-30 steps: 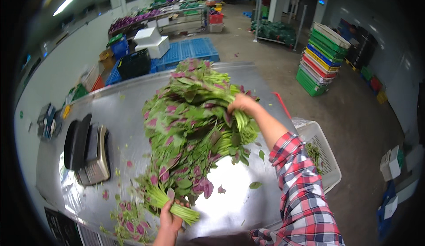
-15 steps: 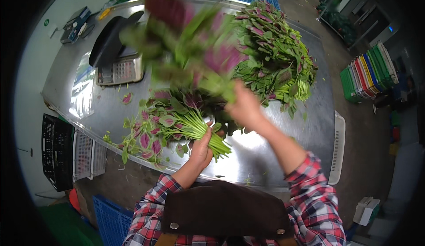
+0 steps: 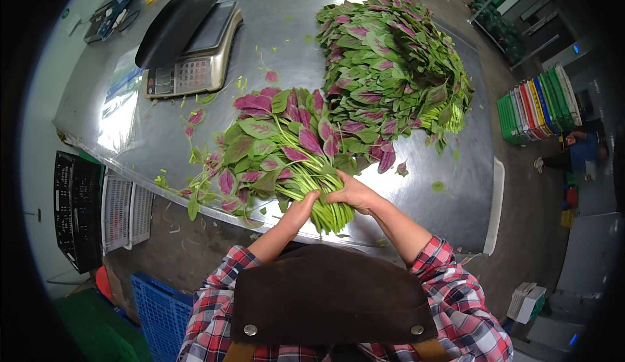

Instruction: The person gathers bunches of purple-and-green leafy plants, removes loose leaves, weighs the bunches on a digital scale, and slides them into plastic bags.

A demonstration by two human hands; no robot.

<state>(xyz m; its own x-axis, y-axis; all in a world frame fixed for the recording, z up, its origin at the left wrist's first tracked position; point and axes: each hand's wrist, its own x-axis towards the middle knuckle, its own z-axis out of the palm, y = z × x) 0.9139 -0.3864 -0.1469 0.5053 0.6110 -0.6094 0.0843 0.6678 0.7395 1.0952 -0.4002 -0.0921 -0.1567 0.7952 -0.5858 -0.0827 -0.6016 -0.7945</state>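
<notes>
- Scale (image 3: 189, 79): stands on the metal counter (image 3: 286, 30), at the left, apart from the greens.
- Bunch (image 3: 286, 144): leafy greens, purple and green, at the near side of the counter, leaves fanned up and left, cut stem ends toward the wearer. Probably light; the leaves look soft and easily bruised or torn, the stems firmer but liable to snap if bent hard. Any moisture would make them slippery; wetness cannot be told.
- Left hand (image 3: 298, 214): grip closed around the stems from the left, thumb in front.
- Right hand (image 3: 355, 194): grip closed around the same stems from the right, nearly meeting the left thumb. This bare stem section seems the best hold, with even, moderate pressure and the leaves left free.
- Pile (image 3: 390, 69): more greens, farther right, stems pointing right.
</notes>
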